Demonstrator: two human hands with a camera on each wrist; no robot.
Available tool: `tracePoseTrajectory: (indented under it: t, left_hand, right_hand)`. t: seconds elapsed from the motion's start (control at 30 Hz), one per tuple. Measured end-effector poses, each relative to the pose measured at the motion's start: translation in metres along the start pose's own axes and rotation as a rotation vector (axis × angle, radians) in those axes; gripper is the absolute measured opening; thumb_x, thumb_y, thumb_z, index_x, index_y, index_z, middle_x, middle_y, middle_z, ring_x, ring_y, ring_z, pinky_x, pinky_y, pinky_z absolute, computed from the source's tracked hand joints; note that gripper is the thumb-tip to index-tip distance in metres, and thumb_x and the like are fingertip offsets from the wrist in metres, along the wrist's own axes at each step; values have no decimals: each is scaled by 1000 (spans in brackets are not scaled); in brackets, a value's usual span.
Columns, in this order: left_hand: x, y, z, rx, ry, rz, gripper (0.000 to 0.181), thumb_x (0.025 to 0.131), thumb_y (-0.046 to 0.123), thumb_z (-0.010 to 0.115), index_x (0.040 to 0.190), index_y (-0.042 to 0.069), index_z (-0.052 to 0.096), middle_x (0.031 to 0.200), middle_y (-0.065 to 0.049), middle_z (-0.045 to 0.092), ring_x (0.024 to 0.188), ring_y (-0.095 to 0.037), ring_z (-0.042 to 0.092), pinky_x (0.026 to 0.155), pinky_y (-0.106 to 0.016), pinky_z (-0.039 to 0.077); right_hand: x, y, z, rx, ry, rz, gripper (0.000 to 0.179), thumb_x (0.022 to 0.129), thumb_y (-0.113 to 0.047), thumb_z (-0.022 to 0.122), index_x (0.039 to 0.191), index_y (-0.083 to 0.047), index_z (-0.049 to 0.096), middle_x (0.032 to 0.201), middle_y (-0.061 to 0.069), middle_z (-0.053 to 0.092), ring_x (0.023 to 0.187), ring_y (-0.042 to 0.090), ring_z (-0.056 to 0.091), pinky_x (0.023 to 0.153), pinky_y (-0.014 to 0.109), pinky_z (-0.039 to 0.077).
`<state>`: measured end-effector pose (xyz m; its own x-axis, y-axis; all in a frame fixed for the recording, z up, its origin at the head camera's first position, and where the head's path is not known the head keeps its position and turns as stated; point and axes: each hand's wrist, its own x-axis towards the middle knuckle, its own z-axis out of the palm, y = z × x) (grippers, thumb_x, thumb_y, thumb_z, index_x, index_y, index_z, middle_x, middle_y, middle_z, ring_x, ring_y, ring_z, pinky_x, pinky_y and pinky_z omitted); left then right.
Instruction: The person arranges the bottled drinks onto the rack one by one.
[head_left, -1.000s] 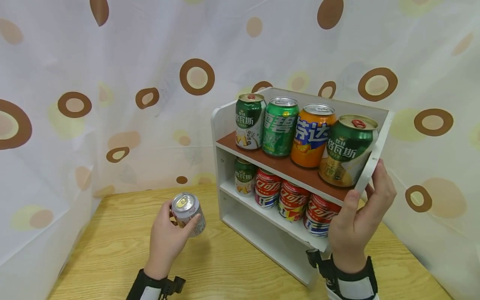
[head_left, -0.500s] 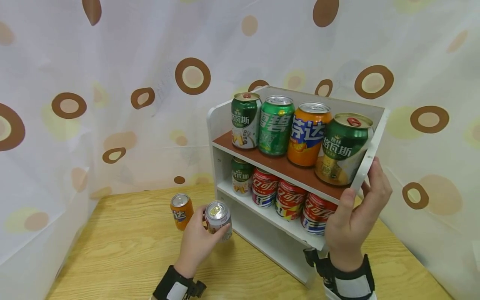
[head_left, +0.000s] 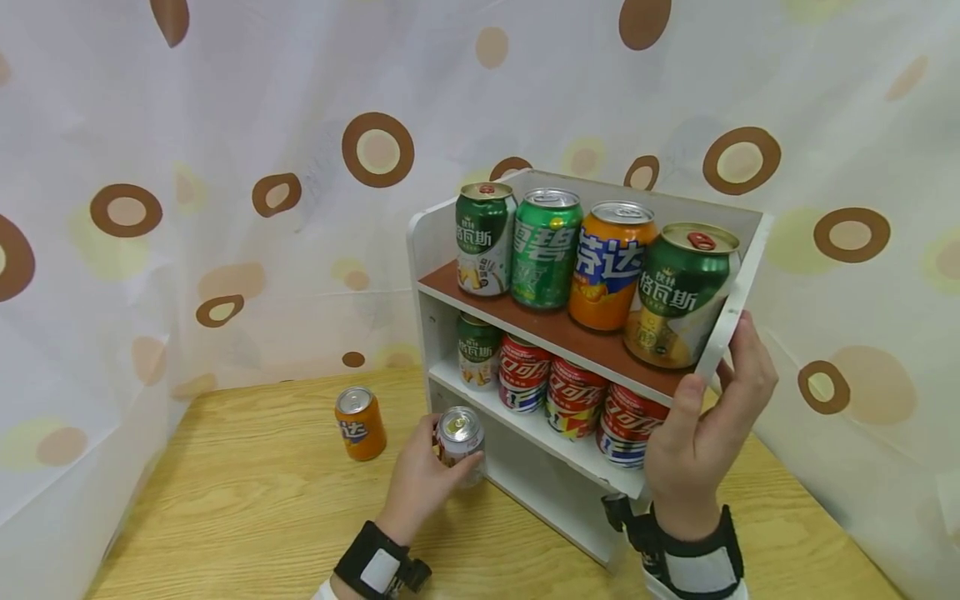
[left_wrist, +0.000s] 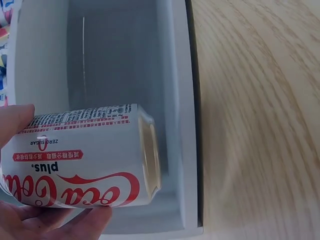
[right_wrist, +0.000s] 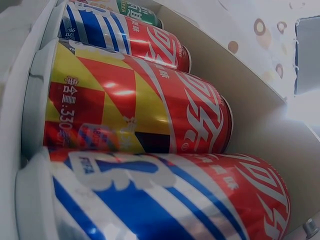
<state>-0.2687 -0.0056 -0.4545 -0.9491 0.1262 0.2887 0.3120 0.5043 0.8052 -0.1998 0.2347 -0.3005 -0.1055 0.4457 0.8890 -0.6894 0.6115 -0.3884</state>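
Note:
My left hand [head_left: 426,479] grips a silver-white Coca-Cola Plus can [left_wrist: 85,160] around its sides, at the left front of the white shelf rack [head_left: 551,512]. In the left wrist view the can overlaps the bottom compartment [left_wrist: 120,55], its base pointing inward over the rack's edge. My right hand [head_left: 712,425] holds the rack's right side panel, thumb at the front edge and fingers behind it. Red Coca-Cola cans [right_wrist: 135,100] and a green-and-white can [head_left: 477,350] stand on the middle shelf. On the brown top shelf are two green cans, a Sprite can [head_left: 546,250] and a Fanta can [head_left: 611,267].
An orange Fanta can [head_left: 361,423] stands on the wooden table [head_left: 225,483], left of my left hand. Behind the rack hangs a white curtain [head_left: 450,83] with brown rings and spots.
My left hand has carried the silver-white can rightward to the rack, uncovering the orange can on the table. The right hand keeps its hold on the side panel.

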Motion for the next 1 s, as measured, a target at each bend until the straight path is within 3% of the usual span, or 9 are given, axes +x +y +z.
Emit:
tracePoseTrajectory:
  t: [0.37,1.0]
  left_hand:
    - [7,-8,18,-4,-20,23,65,83,31,88,130,2,54,123,-15,68,114,-30,68,96,-47,58]
    - [16,-3,37,8,-31,27,63,85,29,87,130,2,51,120,-12,63,111,-25,66,95,-42,58]
  right_hand:
    - [-1,1,-1,0,-8,1,57,106,-30,47,138,17,41,144,19,47,133,26,42,110,31,38]
    - [0,1,-1,-2,-1,1,60,107,-34,48,138,17,41,143,20,47,133,27,42,111,33,38]
